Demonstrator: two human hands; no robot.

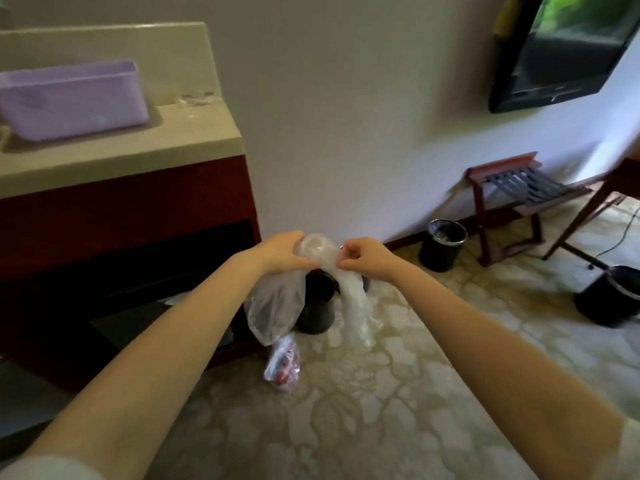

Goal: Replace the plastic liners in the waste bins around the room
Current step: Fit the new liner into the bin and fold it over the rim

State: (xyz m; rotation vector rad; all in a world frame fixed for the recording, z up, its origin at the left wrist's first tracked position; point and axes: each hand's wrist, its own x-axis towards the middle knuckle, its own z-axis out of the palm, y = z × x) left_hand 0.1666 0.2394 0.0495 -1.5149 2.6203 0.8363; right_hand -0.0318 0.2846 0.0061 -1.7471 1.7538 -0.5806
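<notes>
My left hand (282,251) grips a roll of clear plastic liners (315,251) held up in front of me. A used clear bag (273,306) also hangs down from that hand. My right hand (363,254) pinches the loose end of a liner (356,306), which trails down from the roll toward the carpet. Behind the plastic, a black waste bin (317,306) stands on the floor by the wall. A tied bag of rubbish with red bits (284,365) lies on the carpet below my hands.
A second black bin with a liner (443,245) stands by the wall. A third black bin (606,296) sits at the right. A wooden luggage rack (509,202), a counter (121,147) with a purple tub (72,98), and a wall television (561,53) surround the patterned carpet.
</notes>
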